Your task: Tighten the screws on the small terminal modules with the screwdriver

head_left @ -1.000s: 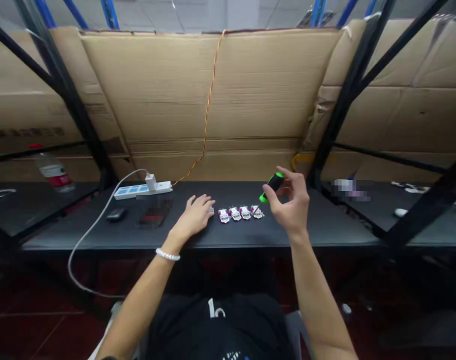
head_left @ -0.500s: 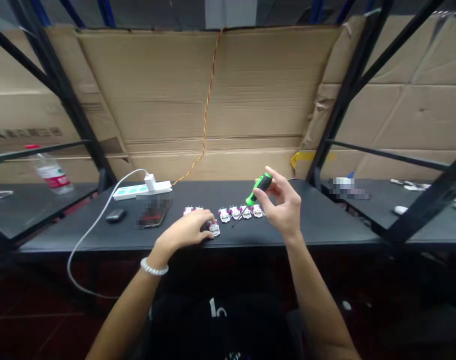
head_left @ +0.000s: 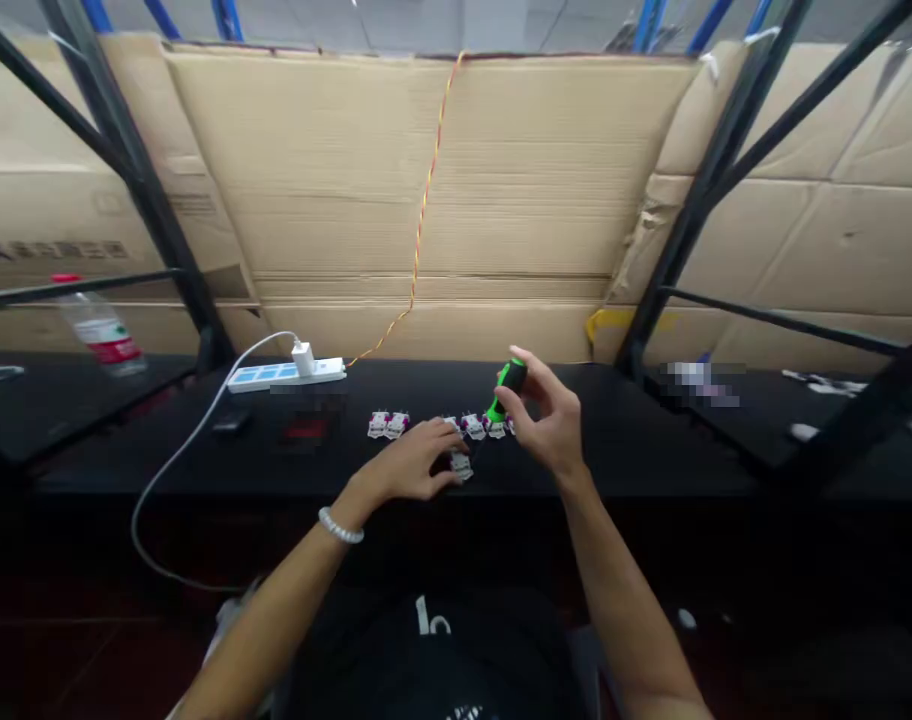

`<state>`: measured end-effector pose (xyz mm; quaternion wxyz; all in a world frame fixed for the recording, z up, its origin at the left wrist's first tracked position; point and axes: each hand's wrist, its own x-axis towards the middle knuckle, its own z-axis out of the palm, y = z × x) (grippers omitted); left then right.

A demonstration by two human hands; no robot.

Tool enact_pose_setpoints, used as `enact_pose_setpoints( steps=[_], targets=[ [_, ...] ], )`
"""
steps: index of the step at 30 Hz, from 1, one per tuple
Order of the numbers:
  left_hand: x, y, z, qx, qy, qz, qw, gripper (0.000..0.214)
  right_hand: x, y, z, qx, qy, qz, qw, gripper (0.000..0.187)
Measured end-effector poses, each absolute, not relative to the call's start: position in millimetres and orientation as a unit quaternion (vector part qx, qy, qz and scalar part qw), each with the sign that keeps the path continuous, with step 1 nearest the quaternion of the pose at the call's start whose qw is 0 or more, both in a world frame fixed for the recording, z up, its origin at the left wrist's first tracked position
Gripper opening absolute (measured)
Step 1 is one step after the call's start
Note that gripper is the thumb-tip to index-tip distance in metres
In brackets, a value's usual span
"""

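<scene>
My right hand (head_left: 547,415) is closed around the green and black handle of a screwdriver (head_left: 507,388), held tilted above the table. Its shaft is hard to make out against the small parts behind it. My left hand (head_left: 412,458) rests low over the table near its front edge, thumb and fingers around a small white and purple part (head_left: 462,466). Just beyond the fingers stands a row of similar white and purple parts (head_left: 473,427), some of them covered by my hands. To the left, a pair of the same parts (head_left: 388,425) sits side by side.
At the back left lies a white power strip (head_left: 322,371) with a plugged-in charger (head_left: 303,358) and cable. A dark phone-like object (head_left: 306,428) and a small black item (head_left: 231,421) lie nearby. Black metal posts (head_left: 681,220) and cardboard (head_left: 336,180) enclose the table.
My left hand has slid to the right with the small white and purple part. My right hand has shifted slightly left with the screwdriver, which now stands more upright.
</scene>
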<state>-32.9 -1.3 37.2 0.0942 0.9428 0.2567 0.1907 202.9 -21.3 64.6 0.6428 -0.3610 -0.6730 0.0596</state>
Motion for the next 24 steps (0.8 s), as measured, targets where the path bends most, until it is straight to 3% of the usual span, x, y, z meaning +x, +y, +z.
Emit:
enact_pose_setpoints(
  steps=[24],
  targets=[
    [-26.2, -8.5, 32.8, 0.944, 0.269, 0.187, 0.03, 0.027, 202.9, -26.7, 66.4, -0.365, -0.684, 0.082, 0.626, 0.052]
  ],
)
